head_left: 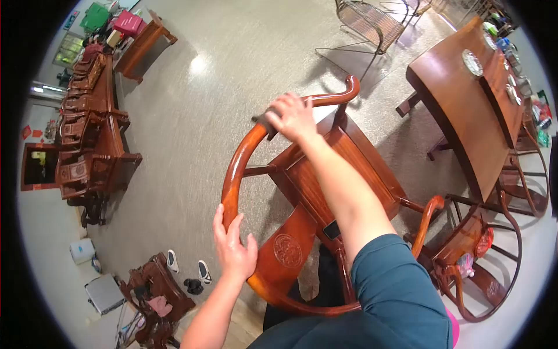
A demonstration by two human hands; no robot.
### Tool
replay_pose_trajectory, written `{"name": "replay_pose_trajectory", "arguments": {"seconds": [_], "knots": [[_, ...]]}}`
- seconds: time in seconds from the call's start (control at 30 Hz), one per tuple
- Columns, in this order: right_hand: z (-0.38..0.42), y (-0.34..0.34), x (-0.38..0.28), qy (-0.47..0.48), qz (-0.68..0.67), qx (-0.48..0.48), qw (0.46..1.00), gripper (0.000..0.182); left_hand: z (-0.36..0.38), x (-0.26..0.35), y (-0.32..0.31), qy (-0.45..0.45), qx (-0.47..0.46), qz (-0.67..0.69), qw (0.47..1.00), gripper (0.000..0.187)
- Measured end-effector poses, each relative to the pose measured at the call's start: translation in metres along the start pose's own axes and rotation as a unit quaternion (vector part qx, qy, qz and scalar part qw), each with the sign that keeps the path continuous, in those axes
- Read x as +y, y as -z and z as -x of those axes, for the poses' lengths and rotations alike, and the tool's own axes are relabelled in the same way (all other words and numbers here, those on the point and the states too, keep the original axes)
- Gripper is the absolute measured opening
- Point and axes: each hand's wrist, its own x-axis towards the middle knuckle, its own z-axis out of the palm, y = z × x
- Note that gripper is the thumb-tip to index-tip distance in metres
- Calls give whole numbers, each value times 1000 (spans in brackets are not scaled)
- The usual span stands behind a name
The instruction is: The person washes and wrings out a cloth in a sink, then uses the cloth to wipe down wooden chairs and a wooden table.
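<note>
A reddish-brown wooden armchair point(328, 168) with a curved top rail fills the middle of the view. My left hand point(235, 250) grips the rail's left side, thumb and fingers on either side of the wood. Farther forward, near the curled rail end, my right hand point(292, 118) lies over the armrest with its fingers bent. Something dark shows beside and under that hand, too small to name. A carved round pattern marks the backrest panel point(288, 250). On the seat's rear edge lies a small black flat object point(332, 230), partly behind my right forearm.
A long wooden table point(459, 99) bearing plates stands at right. More wooden chairs point(465, 238) are at lower right, and a wicker chair point(372, 26) is at the top. Carved benches point(87, 134) line the left. Shoes point(203, 271) lie on the floor at lower left.
</note>
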Motion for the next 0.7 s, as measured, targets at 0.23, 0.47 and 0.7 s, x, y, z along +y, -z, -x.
{"name": "replay_pose_trajectory", "arguments": {"seconds": [0.23, 0.47, 0.7], "knots": [[-11, 5, 170, -159, 54, 7, 986, 50, -6, 13, 1, 49, -31, -42, 997, 34], [-63, -13, 298, -200, -32, 27, 979, 61, -8, 7, -7, 37, -29, -90, 995, 27], [-73, -38, 297, -237, -21, 86, 967, 72, -9, 6, -5, 43, -31, -77, 996, 27]]}}
